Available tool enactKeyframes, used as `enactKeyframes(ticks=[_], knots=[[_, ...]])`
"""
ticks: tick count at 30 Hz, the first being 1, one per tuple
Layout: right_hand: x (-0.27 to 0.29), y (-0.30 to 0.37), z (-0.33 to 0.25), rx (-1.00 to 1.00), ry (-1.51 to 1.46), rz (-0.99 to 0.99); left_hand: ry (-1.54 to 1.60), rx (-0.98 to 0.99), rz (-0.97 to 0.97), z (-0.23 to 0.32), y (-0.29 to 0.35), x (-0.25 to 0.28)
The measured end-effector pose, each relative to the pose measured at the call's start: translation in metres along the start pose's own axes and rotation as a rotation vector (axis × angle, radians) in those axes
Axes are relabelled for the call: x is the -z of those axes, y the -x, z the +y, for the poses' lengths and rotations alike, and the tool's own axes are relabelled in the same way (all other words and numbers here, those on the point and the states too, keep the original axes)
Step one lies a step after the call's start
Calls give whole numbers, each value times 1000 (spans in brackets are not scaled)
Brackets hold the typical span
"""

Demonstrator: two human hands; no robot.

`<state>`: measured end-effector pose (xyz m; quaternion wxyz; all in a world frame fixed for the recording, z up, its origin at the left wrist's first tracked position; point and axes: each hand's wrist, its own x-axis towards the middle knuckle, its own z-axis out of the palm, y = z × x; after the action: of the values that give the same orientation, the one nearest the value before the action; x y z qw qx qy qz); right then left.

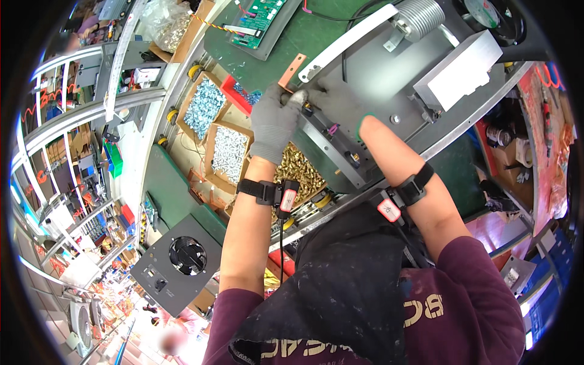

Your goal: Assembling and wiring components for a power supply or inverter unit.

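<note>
My left hand [272, 118], in a grey glove, has its fingers closed at the lower end of a copper bar [292, 70], which sticks up past the fingertips. My right hand [336, 100], also gloved in grey, reaches in from the right. Its fingers meet the left fingertips, closed around something too small or hidden to make out. Both hands are over the left edge of a dark metal chassis plate [380, 91]. Just below them lies a dark bracket [331, 146] with small terminals and a purple piece on it.
Cardboard boxes of bluish screws [204, 109], silver screws [229, 153] and brass fasteners [299, 171] stand left of and below the hands. A red bin [234, 96], a circuit board [260, 24], a ribbed coil [421, 19] and a pale metal box [459, 70] surround the work.
</note>
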<state>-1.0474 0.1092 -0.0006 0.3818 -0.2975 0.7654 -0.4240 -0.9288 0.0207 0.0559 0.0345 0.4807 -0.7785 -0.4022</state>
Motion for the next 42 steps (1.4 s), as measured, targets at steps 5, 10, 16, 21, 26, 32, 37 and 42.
enactKeyframes(ticks=[5,10,16,21,26,32,37,42], knots=[[2,-10,7,-114,25,-239,-97,-72,40,-2,-2,1],[4,-5,4,-57,118,-177,-57,-50,2,-1,-2,3],[14,1,13,158,113,-211,-49,-119,91,-9,5,-7],[21,-4,16,134,-226,-207,34,-211,164,-2,0,-22],[44,-16,14,-23,-303,-220,221,-339,149,10,-3,-35],[66,-20,15,-69,-65,-185,2,178,283,-50,-12,-45],[73,-9,11,44,39,-94,-570,52,77,-66,-23,-78],[82,17,-16,237,160,77,-479,3,-91,-74,-32,-61]])
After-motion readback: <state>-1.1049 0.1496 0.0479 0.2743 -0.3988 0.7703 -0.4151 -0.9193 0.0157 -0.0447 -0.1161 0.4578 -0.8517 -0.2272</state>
